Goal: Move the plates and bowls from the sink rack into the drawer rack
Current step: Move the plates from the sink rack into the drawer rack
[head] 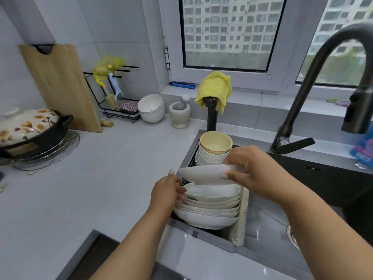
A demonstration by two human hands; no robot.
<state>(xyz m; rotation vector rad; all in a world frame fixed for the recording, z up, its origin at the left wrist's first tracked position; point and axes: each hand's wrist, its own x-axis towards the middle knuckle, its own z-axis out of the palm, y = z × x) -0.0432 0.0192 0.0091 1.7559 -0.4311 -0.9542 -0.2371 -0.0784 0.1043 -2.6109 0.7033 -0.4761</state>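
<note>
from the head camera we see our right hand pinching the top plate by its rim — raised just above the plate stack in the sink rack. our left hand curls round the stack's left edge — bowls stand just beyond both hands.

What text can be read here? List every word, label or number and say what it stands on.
None can be read.
A small pale marking on the dark sink edge: too blurred.
Blue and pink package at the right edge: print blurred, cut off.
Patterned item in the black wire rack: pattern only, no letters.
</note>
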